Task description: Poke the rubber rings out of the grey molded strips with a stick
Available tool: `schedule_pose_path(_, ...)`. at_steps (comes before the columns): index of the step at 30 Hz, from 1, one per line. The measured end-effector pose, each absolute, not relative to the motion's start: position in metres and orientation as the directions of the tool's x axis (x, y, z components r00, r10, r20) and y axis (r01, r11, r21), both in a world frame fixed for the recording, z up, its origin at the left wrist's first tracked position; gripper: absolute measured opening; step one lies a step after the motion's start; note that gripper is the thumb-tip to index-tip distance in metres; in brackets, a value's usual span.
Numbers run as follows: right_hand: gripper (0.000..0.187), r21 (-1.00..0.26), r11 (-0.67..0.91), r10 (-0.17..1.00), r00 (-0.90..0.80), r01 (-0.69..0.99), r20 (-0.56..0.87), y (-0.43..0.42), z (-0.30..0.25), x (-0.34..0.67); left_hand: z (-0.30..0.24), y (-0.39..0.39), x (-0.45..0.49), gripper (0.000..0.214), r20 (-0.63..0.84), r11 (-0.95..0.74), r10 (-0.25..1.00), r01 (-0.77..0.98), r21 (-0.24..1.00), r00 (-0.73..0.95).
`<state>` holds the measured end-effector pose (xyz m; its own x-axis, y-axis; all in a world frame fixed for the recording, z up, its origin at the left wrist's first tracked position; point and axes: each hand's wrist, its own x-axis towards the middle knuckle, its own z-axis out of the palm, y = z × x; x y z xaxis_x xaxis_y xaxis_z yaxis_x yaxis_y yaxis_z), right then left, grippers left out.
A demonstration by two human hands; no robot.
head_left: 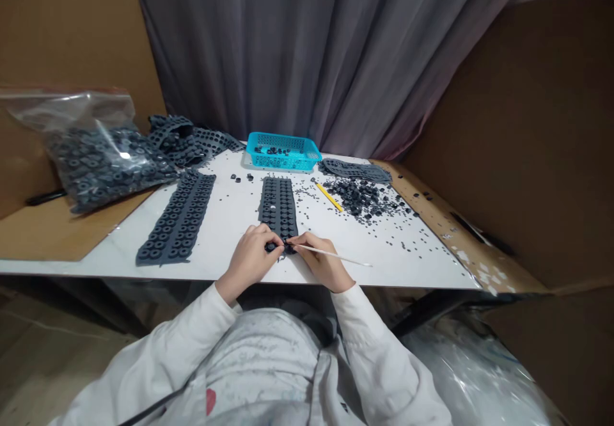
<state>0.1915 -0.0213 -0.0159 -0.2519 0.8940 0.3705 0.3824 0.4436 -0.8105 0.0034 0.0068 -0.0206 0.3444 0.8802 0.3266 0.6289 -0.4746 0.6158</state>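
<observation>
Patterned clothing (268,362), illegible. Right hand (327,266): grip closed around white stick (338,257). Left hand (250,256) at dark strip (279,216); cannot tell grip.

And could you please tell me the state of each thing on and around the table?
Left hand: at the middle strip's near end, grip unclear
Right hand: holding the white stick
White stick: held slanted
Middle strip: lying flat
Left strip: lying flat
Clear bag: bulging with dark pieces, seal unclear
Blue basket: upright, some dark pieces inside
Yellow stick: lying down
Dark pieces: loosely heaped
</observation>
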Motion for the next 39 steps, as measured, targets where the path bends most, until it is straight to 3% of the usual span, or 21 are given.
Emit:
schedule_pose_path(8, 0.017, -0.926, 0.321, 0.945, -0.138, 0.201, 0.298, -0.0203, -0.0171, 0.1940, -0.0227, 0.0055, 0.0025, 0.008, 0.334, -0.480, 0.877, 0.627, 0.613, 0.345)
schedule_pose_path(13, 0.015, -0.931, 0.288, 0.957, -0.096, 0.223, 0.273, -0.0204, -0.0154, 0.1941, -0.0223, 0.0052, 0.0018, 0.011, 0.340, -0.489, 0.872, 0.619, 0.615, 0.351)
schedule_pose_path(26, 0.017, -0.928, 0.307, 0.933, -0.259, 0.213, 0.250, -0.0230, -0.0095, 0.1922, -0.0222, 0.0073, 0.0015, 0.007, 0.335, -0.487, 0.873, 0.592, 0.642, 0.355)
schedule_pose_path(39, 0.021, -0.901, 0.348, 0.921, -0.275, 0.259, 0.276, -0.0230, -0.0147, 0.1938, -0.0208, 0.0087, 0.0026, 0.010, 0.314, -0.468, 0.883, 0.596, 0.653, 0.349)
